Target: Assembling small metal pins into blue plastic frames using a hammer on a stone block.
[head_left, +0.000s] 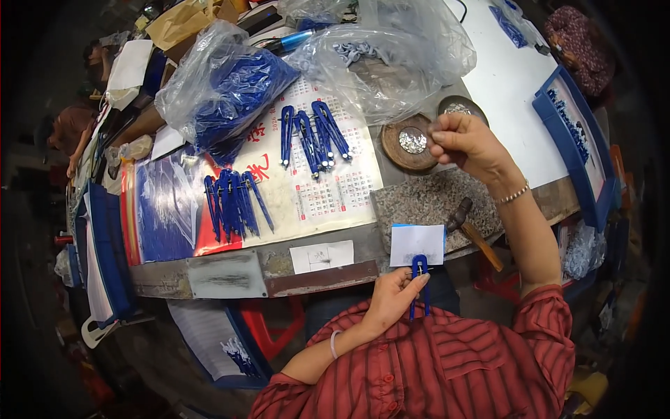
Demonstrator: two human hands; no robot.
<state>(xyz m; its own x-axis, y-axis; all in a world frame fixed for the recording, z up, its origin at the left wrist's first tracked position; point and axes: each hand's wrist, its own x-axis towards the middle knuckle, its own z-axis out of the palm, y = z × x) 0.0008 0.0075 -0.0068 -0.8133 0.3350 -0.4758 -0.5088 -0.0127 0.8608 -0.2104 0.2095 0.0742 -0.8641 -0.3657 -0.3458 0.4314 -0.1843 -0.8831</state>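
Note:
My left hand pinches a blue two-legged drawing compass near its hinged top, legs pointing down toward my body. Just behind it, a white card with a blue edge lies at the table's front edge. My right hand is raised with thumb and fingertips pressed together; whatever they hold is too small to make out. Under those fingertips, beside the hand, stands a round brown dish of small silvery metal parts. A second round dish sits behind it. A hammer with a wooden handle rests on a speckled stone slab.
Two groups of blue compasses, one nearer and one farther, lie on a printed calendar sheet. Plastic bags of blue parts and grey parts stand behind. Blue trays flank the table; other people sit beyond.

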